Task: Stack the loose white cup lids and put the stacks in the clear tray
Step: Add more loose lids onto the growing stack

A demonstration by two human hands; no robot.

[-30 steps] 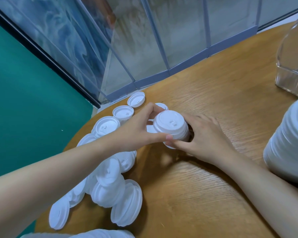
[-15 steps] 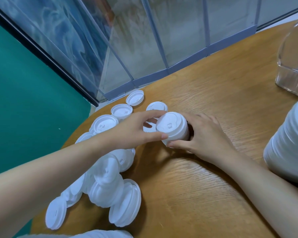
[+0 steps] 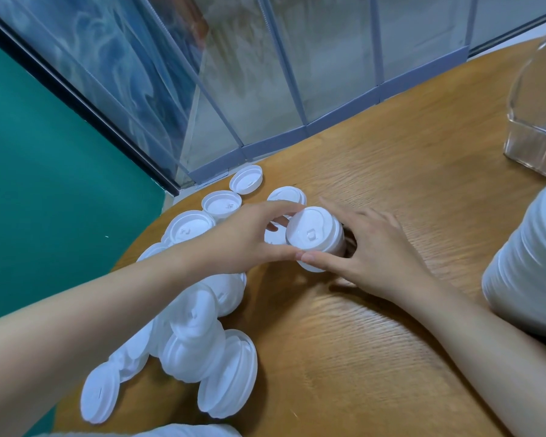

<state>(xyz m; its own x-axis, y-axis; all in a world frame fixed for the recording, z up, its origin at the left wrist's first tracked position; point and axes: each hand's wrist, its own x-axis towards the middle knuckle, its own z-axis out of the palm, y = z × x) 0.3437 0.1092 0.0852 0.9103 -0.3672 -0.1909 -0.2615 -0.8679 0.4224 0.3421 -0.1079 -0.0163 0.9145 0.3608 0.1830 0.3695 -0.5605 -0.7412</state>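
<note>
On the round wooden table (image 3: 375, 326), a short stack of white plastic cup lids (image 3: 316, 238) lies near the far left edge, tilted on its side, held between both hands. The left hand (image 3: 249, 238) curls its fingers over the stack's top lid with the thumb pressed against the near side; the right hand (image 3: 372, 253) cups the stack from the right, thumb meeting the left thumb at the near rim, fingers wrapped behind it. By the look of it, the stacking is only partly done. 3 single white lids (image 3: 246, 179) lie apart at the far edge beyond the hands, and a jumbled heap of loose white lids (image 3: 199, 339) spreads along the left edge toward the near side, partly under the left forearm. The clear plastic tray (image 3: 536, 134) sits at the far right edge, well apart from the hands; the part of it in view shows no lids. A tall white stack of lids (image 3: 530, 263) lies at the right edge, outside the tray. So most lids remain to be gathered, and every stack in view has yet to go into the tray.
</note>
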